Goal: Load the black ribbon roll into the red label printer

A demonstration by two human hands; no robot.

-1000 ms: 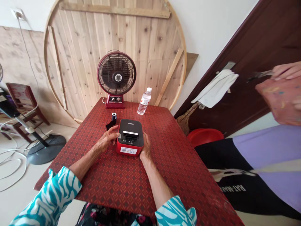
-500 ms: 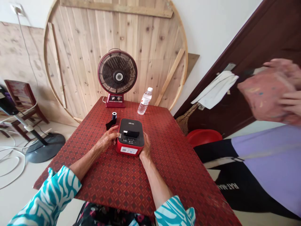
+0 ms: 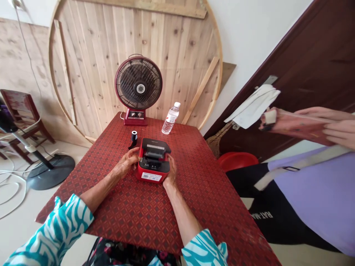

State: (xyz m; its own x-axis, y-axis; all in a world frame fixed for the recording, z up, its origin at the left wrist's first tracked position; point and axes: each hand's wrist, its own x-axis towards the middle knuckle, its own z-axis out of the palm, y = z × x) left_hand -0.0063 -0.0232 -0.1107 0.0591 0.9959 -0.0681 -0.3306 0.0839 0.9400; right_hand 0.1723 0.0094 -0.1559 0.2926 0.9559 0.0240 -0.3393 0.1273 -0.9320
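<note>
A small red and black thermal printer sits on the patterned table, its lid raised, showing the roller area inside. My left hand is closed against its left side, fingers at the edge by the lid. Around the right side curls my right hand, its fingertips partly hidden behind the casing. Just beyond my left hand, a paper roll stands on end with a dark strip trailing from it.
A red table fan and a clear water bottle stand at the back of the table. To the right, another person's hands hold a pinkish item. A pedestal base and cables lie on the left floor.
The printer's lid has lifted, and the black strip on its top no longer shows. My hands stay at its sides. The other person's pinkish item has shifted and turned.
</note>
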